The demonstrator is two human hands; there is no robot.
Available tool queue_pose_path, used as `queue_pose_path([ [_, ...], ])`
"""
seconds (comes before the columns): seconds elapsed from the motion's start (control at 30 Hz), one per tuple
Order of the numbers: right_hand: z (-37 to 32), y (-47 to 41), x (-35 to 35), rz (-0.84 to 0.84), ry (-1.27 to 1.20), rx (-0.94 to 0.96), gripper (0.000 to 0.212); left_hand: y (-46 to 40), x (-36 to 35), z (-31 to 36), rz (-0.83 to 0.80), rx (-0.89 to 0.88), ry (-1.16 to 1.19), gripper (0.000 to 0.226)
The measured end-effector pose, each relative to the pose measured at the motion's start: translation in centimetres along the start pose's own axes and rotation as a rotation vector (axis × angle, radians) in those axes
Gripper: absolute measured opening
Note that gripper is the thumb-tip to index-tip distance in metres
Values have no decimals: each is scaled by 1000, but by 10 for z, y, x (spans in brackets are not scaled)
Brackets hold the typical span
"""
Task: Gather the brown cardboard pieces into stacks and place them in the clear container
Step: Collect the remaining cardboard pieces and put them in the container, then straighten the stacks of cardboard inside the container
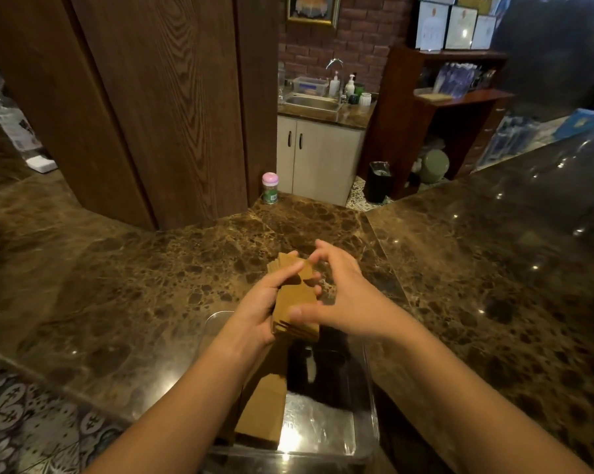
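A stack of brown cardboard pieces [293, 299] hangs above the far end of the clear container [364, 415], its edges slightly fanned. My left hand [259, 309] grips the stack from the left and below. My right hand [340, 292] touches the stack's right side, thumb on the near end and fingers curled over the far corner. Inside the container, on its left side, lies another stack of brown cardboard pieces [263, 412]; my left forearm hides part of it.
The container sits on a dark brown marble counter [134, 285] near its front edge. A small pink-lidded jar [270, 188] stands at the back by a wooden pillar [158, 107]. Beyond are a sink cabinet [317, 155] and shelves [452, 107].
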State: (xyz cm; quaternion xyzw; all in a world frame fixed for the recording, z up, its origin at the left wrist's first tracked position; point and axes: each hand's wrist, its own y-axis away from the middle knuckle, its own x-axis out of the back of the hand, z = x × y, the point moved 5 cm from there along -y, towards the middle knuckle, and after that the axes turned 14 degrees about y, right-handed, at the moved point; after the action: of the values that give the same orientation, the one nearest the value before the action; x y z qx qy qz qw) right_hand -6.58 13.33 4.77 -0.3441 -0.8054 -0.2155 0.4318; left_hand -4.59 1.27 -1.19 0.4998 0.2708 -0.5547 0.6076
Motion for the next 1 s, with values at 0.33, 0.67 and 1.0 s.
queue_pose_path([
  [0.33, -21, 8, -12, -126, 304, 309, 135, 21, -3, -32, -84, 41, -77, 28],
  [0.67, -15, 29, -19, 132, -285, 51, 101, 53, 18, -21, -11, 42, -35, 28],
  [1.0, -3, 53, -66, -165, -792, -396, 40, 69, 4, -25, -41, -43, -85, 67],
])
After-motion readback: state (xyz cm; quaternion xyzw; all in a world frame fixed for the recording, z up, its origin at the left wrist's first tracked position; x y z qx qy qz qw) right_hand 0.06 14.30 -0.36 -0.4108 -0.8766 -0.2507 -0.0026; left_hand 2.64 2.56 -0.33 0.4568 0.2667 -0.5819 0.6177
